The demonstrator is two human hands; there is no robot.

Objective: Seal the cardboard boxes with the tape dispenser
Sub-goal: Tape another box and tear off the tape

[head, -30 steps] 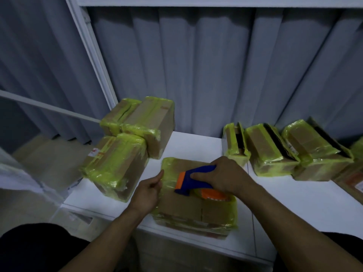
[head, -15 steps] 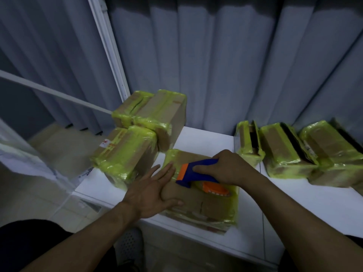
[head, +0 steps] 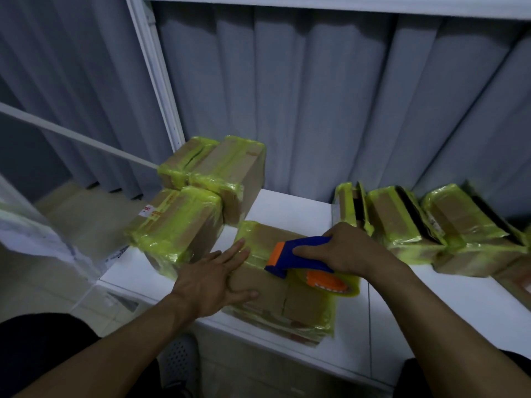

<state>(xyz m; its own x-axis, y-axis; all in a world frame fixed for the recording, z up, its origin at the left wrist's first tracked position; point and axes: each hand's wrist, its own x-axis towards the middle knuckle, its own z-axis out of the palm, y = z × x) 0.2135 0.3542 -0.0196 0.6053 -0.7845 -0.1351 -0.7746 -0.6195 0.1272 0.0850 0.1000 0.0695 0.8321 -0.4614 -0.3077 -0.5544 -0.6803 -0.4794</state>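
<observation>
The white worktop (head: pixel 431 308) carries a front box (head: pixel 287 300), cardboard with yellow tape, near its front edge. The left boxes (head: pixel 184 225) sit close together at its left end, one reaching over that edge. Three right boxes (head: pixel 399 222) lean in a row at the back.

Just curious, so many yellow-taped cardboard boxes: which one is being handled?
The flat cardboard box nearest the person, the only one touched: left hand rests flat on it, right hand holds the blue-and-orange tape dispenser on top.

The right hand (head: pixel 349 248) hides the rear of the blue-and-orange plastic tape dispenser (head: pixel 290 258). The picture's right edge cuts off a brown cardboard box (head: pixel 515 278). Print on a white label (head: pixel 146 210), far left, is unreadable.
</observation>
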